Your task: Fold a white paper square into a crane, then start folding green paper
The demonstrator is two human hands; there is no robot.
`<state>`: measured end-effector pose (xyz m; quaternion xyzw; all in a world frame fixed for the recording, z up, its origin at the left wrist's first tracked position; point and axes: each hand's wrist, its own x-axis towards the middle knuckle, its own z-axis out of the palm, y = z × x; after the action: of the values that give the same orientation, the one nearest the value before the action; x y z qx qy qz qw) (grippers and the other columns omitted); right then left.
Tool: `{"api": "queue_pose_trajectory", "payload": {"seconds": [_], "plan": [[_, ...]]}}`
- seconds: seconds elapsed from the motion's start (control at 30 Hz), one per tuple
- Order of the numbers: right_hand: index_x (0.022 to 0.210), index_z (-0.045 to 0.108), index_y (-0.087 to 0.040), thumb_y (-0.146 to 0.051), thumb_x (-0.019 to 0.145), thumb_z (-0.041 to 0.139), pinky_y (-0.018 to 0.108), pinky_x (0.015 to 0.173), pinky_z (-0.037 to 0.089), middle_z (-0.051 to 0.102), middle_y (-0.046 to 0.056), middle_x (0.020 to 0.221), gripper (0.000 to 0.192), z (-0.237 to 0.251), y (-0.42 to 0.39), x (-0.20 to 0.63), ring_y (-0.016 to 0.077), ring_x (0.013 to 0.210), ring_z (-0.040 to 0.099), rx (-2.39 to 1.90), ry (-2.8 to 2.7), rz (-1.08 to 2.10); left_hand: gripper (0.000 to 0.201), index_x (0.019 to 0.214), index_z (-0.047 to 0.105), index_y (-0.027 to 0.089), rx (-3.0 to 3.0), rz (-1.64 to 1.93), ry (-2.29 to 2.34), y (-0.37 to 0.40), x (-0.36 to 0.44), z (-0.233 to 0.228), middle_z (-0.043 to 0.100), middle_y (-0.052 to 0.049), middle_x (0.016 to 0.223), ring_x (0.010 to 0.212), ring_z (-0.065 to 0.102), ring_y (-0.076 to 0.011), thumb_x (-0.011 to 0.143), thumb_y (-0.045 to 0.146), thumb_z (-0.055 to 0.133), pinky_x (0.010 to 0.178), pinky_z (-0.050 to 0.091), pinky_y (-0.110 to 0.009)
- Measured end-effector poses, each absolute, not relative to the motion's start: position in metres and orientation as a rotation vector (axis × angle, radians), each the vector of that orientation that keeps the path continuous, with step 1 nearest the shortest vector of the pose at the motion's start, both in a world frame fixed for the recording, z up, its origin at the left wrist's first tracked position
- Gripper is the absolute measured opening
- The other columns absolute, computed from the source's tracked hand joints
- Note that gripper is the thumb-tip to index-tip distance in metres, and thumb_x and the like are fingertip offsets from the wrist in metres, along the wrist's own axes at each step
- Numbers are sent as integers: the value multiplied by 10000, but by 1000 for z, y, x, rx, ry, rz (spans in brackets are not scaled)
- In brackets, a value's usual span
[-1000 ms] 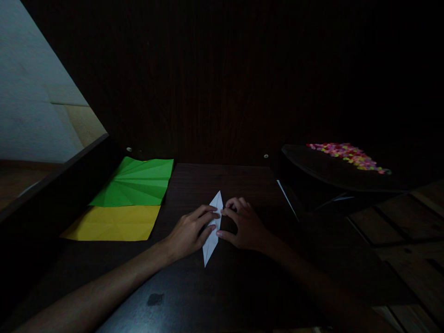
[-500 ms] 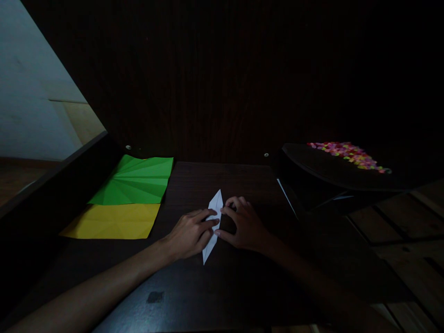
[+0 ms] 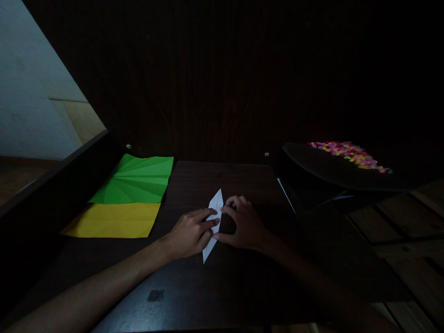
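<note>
A narrow white paper (image 3: 215, 210), folded into a long diamond with sharp points at both ends, lies flat on the dark wooden bench (image 3: 222, 282), its long axis running from about 1 o'clock at the far tip to 7 o'clock at the near tip. The left hand (image 3: 189, 231) rests palm down on the paper's left side, fingers stretched out and pressing across its middle, so the near half of the fold is partly covered. The right hand (image 3: 244, 224) comes in from 4 o'clock with its fingers curled; the thumb and forefinger meet the paper's right edge and touch the tips of the left fingers there, holding the fold down rather than lifting it (whether the paper is truly nipped between thumb and finger cannot be made out in the dim light). Both forearms lie low over the bench. At 10 o'clock from the hands, well apart from them, a green sheet (image 3: 137, 180) creased in a fan of radiating lines lies flat, and a yellow sheet (image 3: 114, 219) lies just nearer, its far edge tucked under or touching the green one. At 2 o'clock, on a raised dark surface (image 3: 312, 166) beside the bench, a heap of small coloured pieces (image 3: 348, 154) in pink, yellow and green is spread out
</note>
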<state>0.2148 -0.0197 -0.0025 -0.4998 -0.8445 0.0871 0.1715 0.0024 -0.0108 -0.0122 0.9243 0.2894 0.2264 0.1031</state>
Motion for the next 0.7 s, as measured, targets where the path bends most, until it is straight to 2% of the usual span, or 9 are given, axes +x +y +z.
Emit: {"api": "queue_pose_trajectory", "payload": {"seconds": [0.13, 0.37, 0.7], "plan": [[1032, 631, -204, -658, 637, 742, 473, 834, 407, 513, 107, 1125, 612, -4, -20, 214, 295, 989, 464, -1429, -2390, 233, 312, 1104, 695, 146, 2740, 671, 843, -10, 2, -14, 635, -129, 1215, 1043, 655, -256, 885, 185, 476, 901, 570, -424], [1031, 634, -218, -567, 738, 708, 454, 830, 403, 516, 100, 1116, 461, -7, -17, 216, 285, 990, 469, -1423, -2372, 273, 315, 1117, 691, 154, 2740, 662, 834, -10, 1, -12, 639, -123, 1207, 1048, 653, -249, 892, 184, 473, 924, 559, -421], [1022, 642, -221, -611, 714, 710, 448, 824, 387, 531, 104, 1130, 502, -5, -22, 213, 293, 1000, 469, -1464, -2369, 194, 320, 1121, 685, 138, 2762, 619, 830, -10, 0, -12, 629, -133, 1219, 1073, 642, -263, 901, 191, 458, 940, 549, -426]]}}
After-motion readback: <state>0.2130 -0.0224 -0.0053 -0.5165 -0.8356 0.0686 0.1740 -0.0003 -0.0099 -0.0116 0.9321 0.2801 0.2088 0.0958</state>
